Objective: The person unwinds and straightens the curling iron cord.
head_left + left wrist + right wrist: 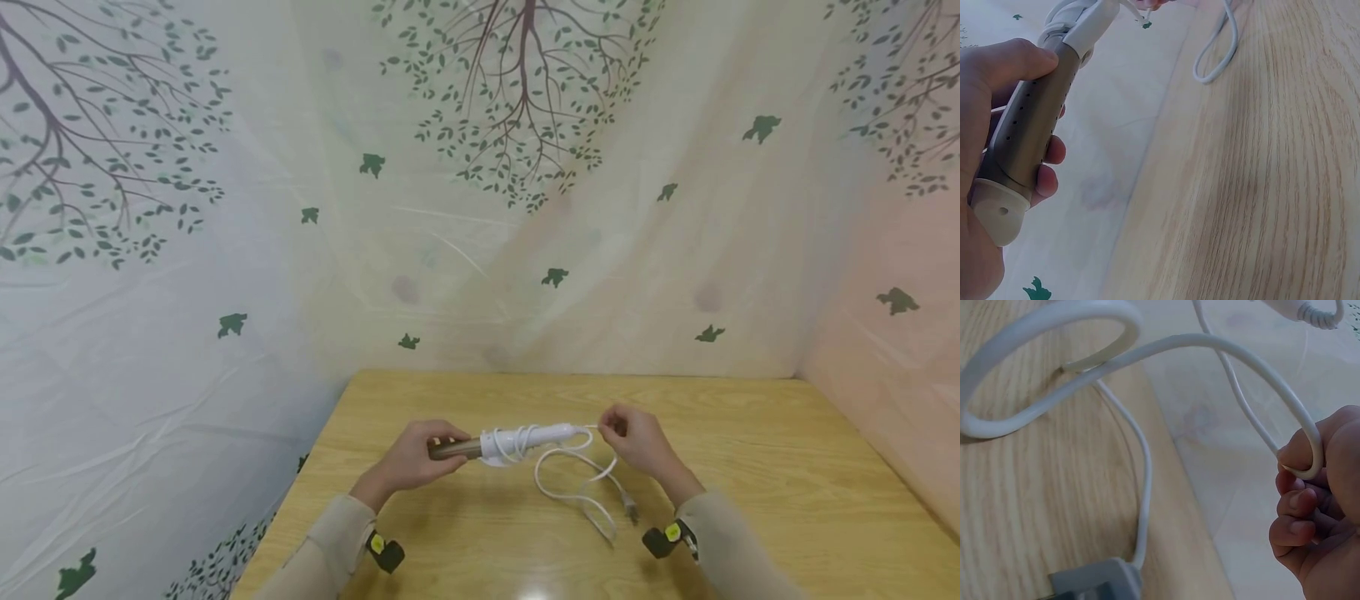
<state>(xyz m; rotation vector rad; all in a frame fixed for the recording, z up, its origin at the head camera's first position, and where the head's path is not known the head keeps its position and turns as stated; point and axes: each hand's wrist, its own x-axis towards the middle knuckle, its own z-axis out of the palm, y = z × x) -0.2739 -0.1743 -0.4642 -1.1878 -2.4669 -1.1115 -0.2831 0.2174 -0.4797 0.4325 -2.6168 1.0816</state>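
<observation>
- Head view: the left grip (412,454) is clamped on the brown tube (455,450) of a brown and white wand (491,446). The wand is held above the worktop (772,467), a bit nearer the left edge than the right edge.
- Head view: a white cord (570,497) goes round and round the wand's white end. The right grip (637,439) pinches some cord just beside that end.
- Head view: more cord curls toward the near edge, with its plug (629,506) there too.
- Left wrist view: the thumb is on top of the tube, and fingertips (1047,180) show on the other side. A pale cap (999,215) sits on the tube's end.
- Right wrist view: thumb and finger are together on the cord. The plug is low down; I can't tell if it touches the wood.
</observation>
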